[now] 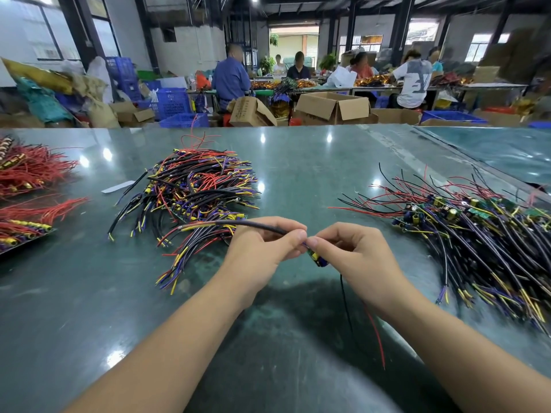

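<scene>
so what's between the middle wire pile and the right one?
Head view: bare tabletop, plus left hand and right hand pinching a wire.

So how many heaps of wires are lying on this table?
4: a mixed heap beyond the left hand, a dark heap at right, an upper red heap and a lower red heap at the left edge, both cut off.

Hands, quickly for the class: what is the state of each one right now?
Left hand: closed, pinching the black cable.
Right hand: closed, pinching the small circuit board at the cable's end.
</scene>
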The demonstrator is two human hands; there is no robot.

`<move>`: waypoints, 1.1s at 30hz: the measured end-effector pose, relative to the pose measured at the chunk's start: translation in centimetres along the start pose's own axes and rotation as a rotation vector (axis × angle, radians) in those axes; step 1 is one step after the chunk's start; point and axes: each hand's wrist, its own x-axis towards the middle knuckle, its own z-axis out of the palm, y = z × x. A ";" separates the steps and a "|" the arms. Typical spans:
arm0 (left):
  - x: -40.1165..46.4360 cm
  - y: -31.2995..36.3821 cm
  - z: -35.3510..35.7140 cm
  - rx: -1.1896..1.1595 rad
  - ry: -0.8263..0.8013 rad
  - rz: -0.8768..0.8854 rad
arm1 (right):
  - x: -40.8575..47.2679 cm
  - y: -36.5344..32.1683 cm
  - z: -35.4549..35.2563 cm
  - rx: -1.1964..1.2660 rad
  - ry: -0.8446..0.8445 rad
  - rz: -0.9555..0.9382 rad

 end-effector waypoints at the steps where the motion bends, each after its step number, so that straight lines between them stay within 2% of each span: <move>1: 0.1 0.0 0.0 -0.017 0.002 -0.006 | 0.1 0.0 0.1 0.016 0.012 0.012; 5: 0.2 -0.1 -0.2 -0.045 0.004 0.000 | 0.1 0.2 0.2 0.030 0.038 0.036; 9: 0.3 -0.1 -0.5 -0.039 0.021 -0.006 | -0.1 0.2 0.3 -0.062 -0.037 -0.003; 15: 0.2 0.0 -1.0 0.021 -0.105 -0.070 | 0.0 -0.4 -0.5 0.034 -0.105 0.005; 18: 0.5 0.0 -1.0 0.082 -0.019 -0.025 | 0.2 -0.5 -0.5 0.086 -0.043 0.069; 22: 1.0 0.1 -1.2 0.099 0.118 0.066 | 0.5 -0.6 -1.1 0.019 0.022 0.077; 28: 0.7 -0.1 -0.8 0.049 0.083 0.026 | 0.6 -0.3 -1.5 0.058 0.078 0.168; 33: 0.8 0.0 -0.9 0.024 0.079 0.013 | 0.6 -0.2 -1.6 -0.039 0.081 0.113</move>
